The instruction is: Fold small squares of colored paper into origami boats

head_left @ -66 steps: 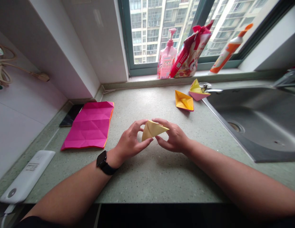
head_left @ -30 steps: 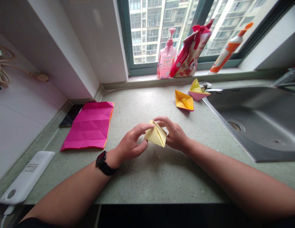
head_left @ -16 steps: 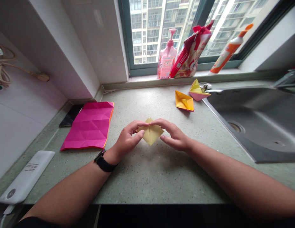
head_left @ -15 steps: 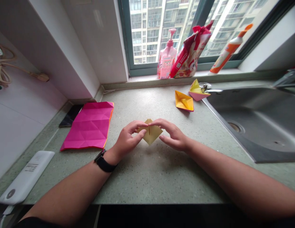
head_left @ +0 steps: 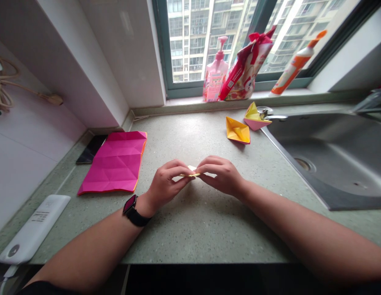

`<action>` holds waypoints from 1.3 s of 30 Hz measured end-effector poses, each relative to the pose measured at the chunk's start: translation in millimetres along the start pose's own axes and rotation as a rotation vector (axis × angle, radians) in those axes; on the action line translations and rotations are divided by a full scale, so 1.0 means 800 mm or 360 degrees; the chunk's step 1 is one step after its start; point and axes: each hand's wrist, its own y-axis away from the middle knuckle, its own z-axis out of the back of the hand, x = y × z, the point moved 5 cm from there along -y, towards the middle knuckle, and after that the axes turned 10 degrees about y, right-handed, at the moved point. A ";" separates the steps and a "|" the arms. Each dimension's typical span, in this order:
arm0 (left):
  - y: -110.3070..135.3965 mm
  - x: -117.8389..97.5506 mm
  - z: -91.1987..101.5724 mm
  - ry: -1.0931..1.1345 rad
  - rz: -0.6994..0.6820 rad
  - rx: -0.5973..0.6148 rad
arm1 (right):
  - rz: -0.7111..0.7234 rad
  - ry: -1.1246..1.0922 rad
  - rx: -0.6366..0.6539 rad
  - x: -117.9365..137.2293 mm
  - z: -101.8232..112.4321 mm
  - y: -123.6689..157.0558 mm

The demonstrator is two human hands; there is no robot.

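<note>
A small piece of folded yellow paper point(head_left: 193, 168) is pinched between my hands above the countertop, seen nearly edge-on and mostly covered by fingers. My left hand point(head_left: 168, 180), with a black watch point(head_left: 133, 209) on its wrist, grips the paper's left side between thumb and fingers. On the right side, my right hand point(head_left: 221, 175) holds it the same way, and the fingertips of both hands almost meet. Beyond my right hand stand a folded orange paper boat point(head_left: 237, 131) and a yellow-and-pink paper boat point(head_left: 256, 119).
Creased magenta sheets point(head_left: 115, 164) lie at the left, partly over a dark flat object point(head_left: 91, 149). A white power bank point(head_left: 33, 229) with a cable is nearer me. The steel sink point(head_left: 325, 159) is at the right. A pump bottle point(head_left: 215, 78), bag point(head_left: 250, 67) and orange-white bottle point(head_left: 293, 69) line the sill.
The yellow paper has tipped from facing me as a diamond to nearly edge-on. My fingers have closed in on it, and my left wrist has turned so the watch face shows.
</note>
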 end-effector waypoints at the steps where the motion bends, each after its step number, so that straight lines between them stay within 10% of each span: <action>1: 0.000 -0.003 0.000 0.0002 -0.0034 -0.0004 | 0.0006 0.0012 0.0005 0.001 0.000 0.000; 27: 0.003 -0.001 0.004 -0.0233 -0.0134 -0.0003 | 0.0055 0.0143 -0.0203 0.007 0.013 -0.003; 39: 0.004 -0.006 -0.002 -0.0349 -0.0274 0.0106 | 0.0121 0.0155 0.0023 0.007 0.003 -0.002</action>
